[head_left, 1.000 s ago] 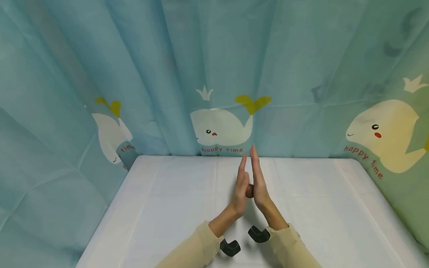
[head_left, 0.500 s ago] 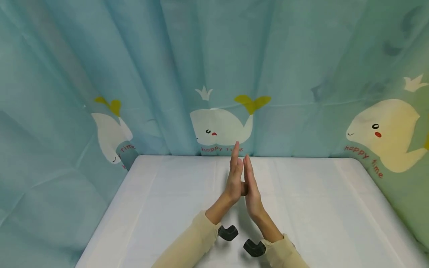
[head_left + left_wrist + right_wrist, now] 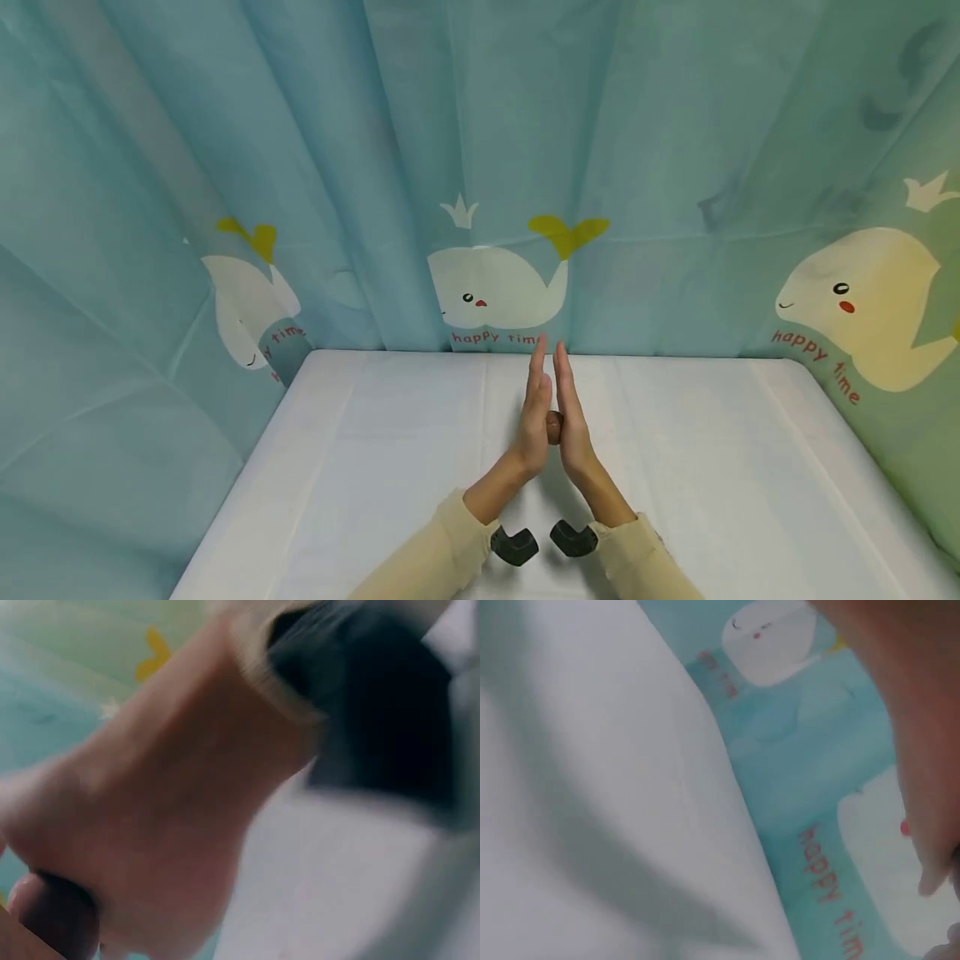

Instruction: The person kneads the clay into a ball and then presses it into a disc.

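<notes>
The left hand point(image 3: 533, 429) and right hand point(image 3: 574, 433) are held nearly palm to palm, fingers straight, with a brown ball point(image 3: 554, 427) pressed between them, below and slightly right of the head frame's centre, over the counter point(image 3: 390, 450). It is judged light and perhaps soft, best held by even pressure from flat palms. Its sides are hidden, its material cannot be told, and at the left-wrist view's lower left it is blurred and partly covered
</notes>
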A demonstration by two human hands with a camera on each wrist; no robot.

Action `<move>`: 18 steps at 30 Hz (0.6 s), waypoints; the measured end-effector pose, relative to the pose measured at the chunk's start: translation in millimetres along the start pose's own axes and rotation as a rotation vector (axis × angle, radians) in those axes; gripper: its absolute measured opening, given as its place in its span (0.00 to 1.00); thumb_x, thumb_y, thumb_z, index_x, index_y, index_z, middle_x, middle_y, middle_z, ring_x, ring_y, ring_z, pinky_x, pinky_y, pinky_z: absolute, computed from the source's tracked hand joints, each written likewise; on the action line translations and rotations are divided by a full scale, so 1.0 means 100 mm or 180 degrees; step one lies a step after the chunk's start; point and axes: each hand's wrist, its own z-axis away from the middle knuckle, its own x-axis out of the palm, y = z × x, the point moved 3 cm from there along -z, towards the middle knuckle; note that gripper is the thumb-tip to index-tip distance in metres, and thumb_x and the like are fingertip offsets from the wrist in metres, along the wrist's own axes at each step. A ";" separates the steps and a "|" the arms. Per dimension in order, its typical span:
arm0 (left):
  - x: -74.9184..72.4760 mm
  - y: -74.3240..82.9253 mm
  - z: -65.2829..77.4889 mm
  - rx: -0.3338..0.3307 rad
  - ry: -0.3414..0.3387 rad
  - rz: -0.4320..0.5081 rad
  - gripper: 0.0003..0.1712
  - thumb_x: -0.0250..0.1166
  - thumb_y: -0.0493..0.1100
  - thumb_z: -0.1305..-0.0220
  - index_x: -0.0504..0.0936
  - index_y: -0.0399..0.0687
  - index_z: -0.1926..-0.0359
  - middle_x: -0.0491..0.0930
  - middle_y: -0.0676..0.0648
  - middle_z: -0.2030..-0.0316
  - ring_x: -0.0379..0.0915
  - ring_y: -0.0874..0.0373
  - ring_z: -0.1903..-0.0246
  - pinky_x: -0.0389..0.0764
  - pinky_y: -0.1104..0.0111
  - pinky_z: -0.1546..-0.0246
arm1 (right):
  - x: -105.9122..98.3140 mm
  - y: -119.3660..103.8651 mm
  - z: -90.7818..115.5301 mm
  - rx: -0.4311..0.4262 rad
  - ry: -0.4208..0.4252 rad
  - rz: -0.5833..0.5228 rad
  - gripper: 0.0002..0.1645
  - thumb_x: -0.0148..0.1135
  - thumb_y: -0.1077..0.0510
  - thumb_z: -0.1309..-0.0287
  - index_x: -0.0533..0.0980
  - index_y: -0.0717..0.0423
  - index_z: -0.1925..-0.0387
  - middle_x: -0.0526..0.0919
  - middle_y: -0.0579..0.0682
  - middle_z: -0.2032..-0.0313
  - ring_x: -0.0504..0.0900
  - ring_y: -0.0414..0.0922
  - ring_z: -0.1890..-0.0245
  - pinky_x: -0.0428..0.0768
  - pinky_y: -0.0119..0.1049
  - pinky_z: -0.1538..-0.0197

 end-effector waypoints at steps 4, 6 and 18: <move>-0.09 -0.07 -0.10 0.0023 0.0137 0.0092 0.36 0.31 0.55 0.18 0.37 0.52 0.16 0.36 0.47 0.18 0.31 0.55 0.20 0.37 0.47 0.24 | 0.11 -0.08 0.09 -0.0130 -0.0042 -0.0014 0.34 0.20 0.42 0.17 0.38 0.40 0.17 0.37 0.40 0.18 0.49 0.41 0.22 0.52 0.43 0.26; -0.11 -0.12 -0.12 -0.0005 0.0172 0.0098 0.35 0.31 0.54 0.18 0.38 0.51 0.16 0.36 0.48 0.18 0.31 0.54 0.20 0.37 0.46 0.24 | 0.14 -0.16 0.10 -0.0203 -0.0049 0.0059 0.34 0.20 0.43 0.17 0.38 0.40 0.17 0.39 0.40 0.18 0.34 0.42 0.20 0.36 0.53 0.24; 0.07 -0.05 0.09 -0.0240 -0.0087 0.0242 0.36 0.30 0.59 0.19 0.38 0.59 0.16 0.39 0.53 0.18 0.72 0.65 0.54 0.71 0.70 0.53 | -0.10 -0.03 -0.08 0.0076 0.0031 -0.0024 0.33 0.18 0.41 0.18 0.37 0.32 0.17 0.35 0.39 0.18 0.34 0.40 0.20 0.37 0.55 0.24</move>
